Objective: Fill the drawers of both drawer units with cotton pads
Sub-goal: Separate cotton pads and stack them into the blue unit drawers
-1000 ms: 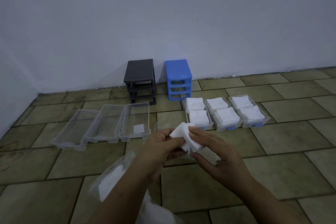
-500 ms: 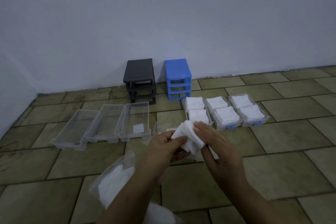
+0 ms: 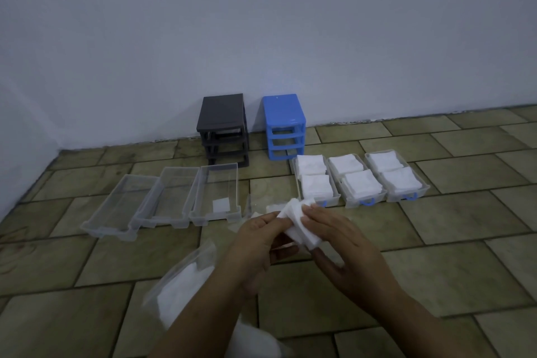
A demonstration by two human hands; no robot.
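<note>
Tiled floor (image 3: 436, 256) carried everything, since I was working low with the two drawer units pushed back against the wall: the dark unit (image 3: 223, 128) and the blue unit (image 3: 284, 126) stood side by side, both frames emptied of drawers so each drawer could be loaded flat in front of me. Three clear drawers (image 3: 162, 200) lay in a row at my left, touching one another; the one nearest the middle held a single cotton pad (image 3: 220, 205), the other two looked bare. Three blue-handled drawers (image 3: 361, 180) sat at my right, each already packed with two stacks of pads, so I judged that half finished. A clear bag of pads (image 3: 186, 285) lay under my left forearm, close by for refills. Loose pads lay on the floor just beyond my hands, too blurred to count. My left hand (image 3: 258, 244) and right hand (image 3: 343, 244) met in front of me, well short of the clear drawers, both with fingers curled on one small stack of pads (image 3: 299, 224), thumbs pinching its upper edge, probably to square it or peel off a portion.
</note>
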